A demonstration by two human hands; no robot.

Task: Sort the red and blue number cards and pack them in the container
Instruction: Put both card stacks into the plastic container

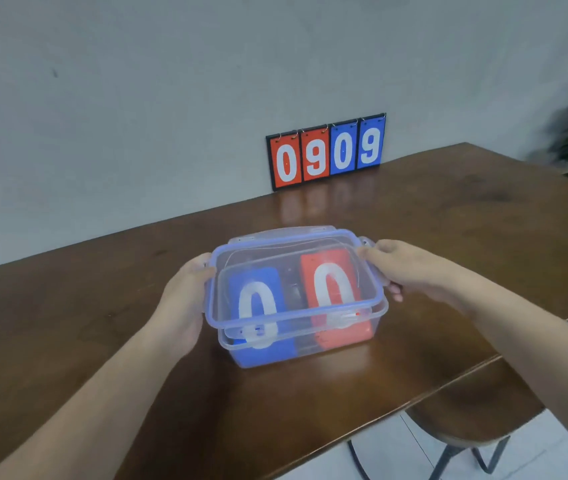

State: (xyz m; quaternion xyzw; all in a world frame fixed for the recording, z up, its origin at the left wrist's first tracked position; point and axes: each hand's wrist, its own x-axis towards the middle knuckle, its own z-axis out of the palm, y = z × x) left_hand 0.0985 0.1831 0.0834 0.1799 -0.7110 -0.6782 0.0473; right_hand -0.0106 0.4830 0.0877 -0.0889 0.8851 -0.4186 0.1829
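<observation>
**Brown table and what it carries**

A dark brown wooden table with a glossy top is seen, set against a pale wall. A clear plastic container with a blue-rimmed lid is stood on the table, towards its near edge. Inside the container, a blue number card and a red number card, each marked 0, are laid side by side, the blue one on the left. Behind the container, at the far edge of the table, a scoreboard is propped upright against the wall; 0 9 in red and 0 9 in blue are shown on it. Its reflection is cast on the tabletop before it.
</observation>
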